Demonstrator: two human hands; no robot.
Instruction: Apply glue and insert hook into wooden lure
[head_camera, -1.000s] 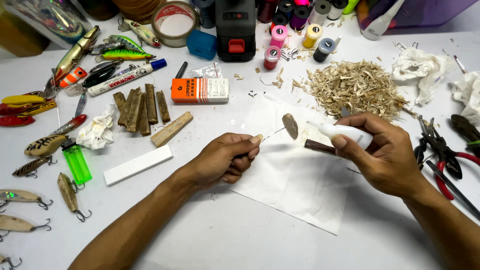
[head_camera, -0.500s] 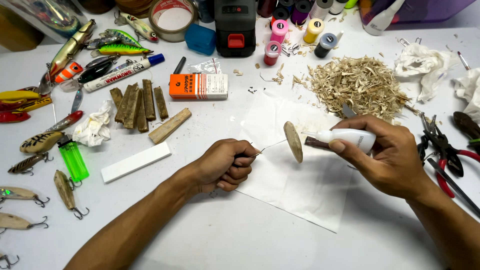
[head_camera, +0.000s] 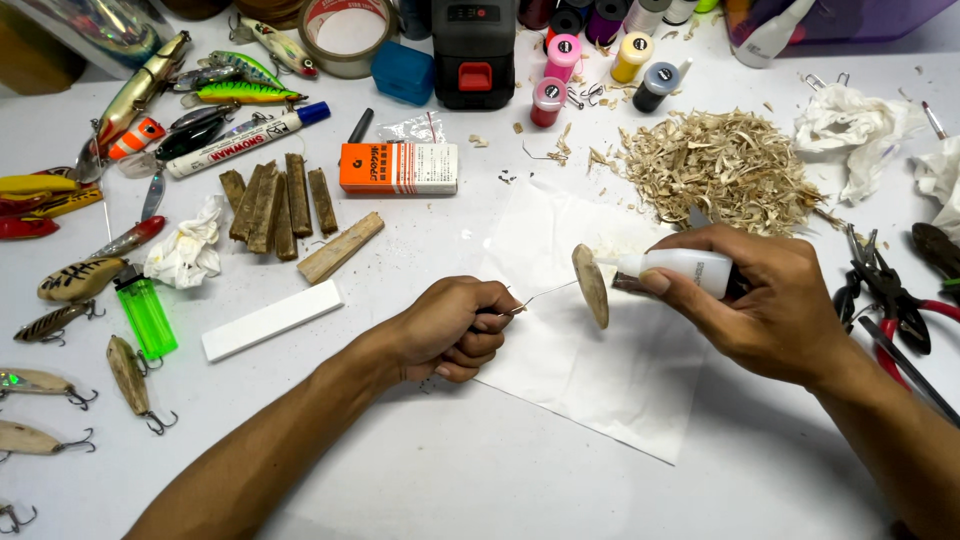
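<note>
My left hand (head_camera: 450, 330) is closed on a thin metal wire (head_camera: 545, 296) that runs right to a small carved wooden lure body (head_camera: 592, 285), held upright above a white paper sheet (head_camera: 600, 370). My right hand (head_camera: 760, 300) grips a small white squeeze bottle (head_camera: 680, 270), its nozzle touching the upper part of the wooden body. Both hands hover over the paper on the white table.
A pile of wood shavings (head_camera: 720, 170) lies behind my right hand. Pliers (head_camera: 890, 300) rest at the right edge. Wooden sticks (head_camera: 280, 200), an orange box (head_camera: 398, 168), a white block (head_camera: 272, 320), a green lighter (head_camera: 146, 312) and several fishing lures (head_camera: 60, 280) lie to the left.
The wooden body has turned from tilted to upright on its wire and dropped slightly. My right hand has brought the bottle's nozzle against it.
</note>
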